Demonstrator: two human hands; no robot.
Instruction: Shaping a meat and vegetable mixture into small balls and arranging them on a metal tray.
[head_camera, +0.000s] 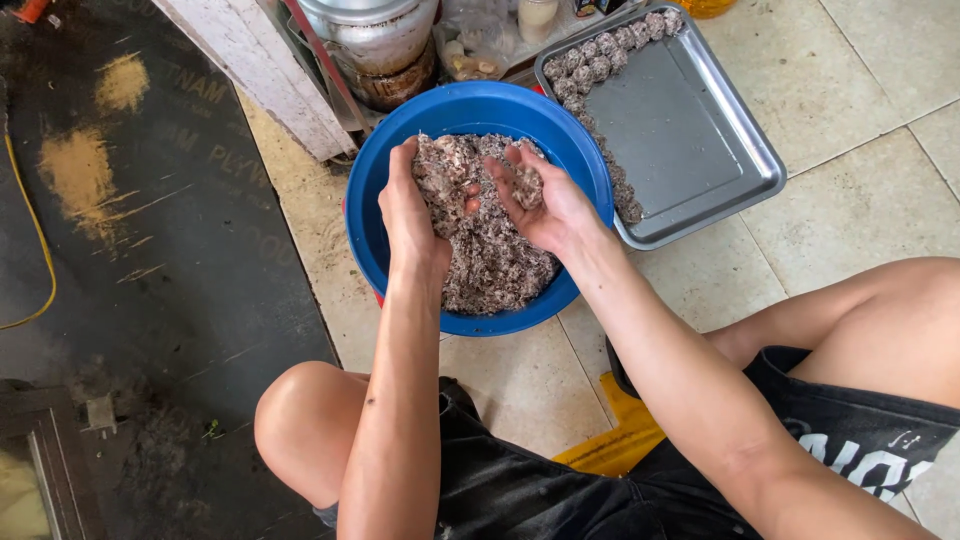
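A blue plastic basin (395, 140) sits on the tiled floor in front of me, filled with a speckled grey-brown minced mixture (495, 265). Over the basin my left hand (412, 205) cups a large clump of the mixture. My right hand (540, 200) holds a smaller lump of it in the palm, fingers curled around it. The two hands are close together, almost touching. Behind the basin at the right lies a metal tray (680, 130) with several rolled balls (600, 62) of the mixture lined along its far and left edges.
A metal pot (372, 35) and jars stand behind the basin next to a white wooden plank (262, 70). A dark plywood sheet (150, 250) with sawdust lies at the left, with a yellow cable (38, 240). My bare knees flank the basin.
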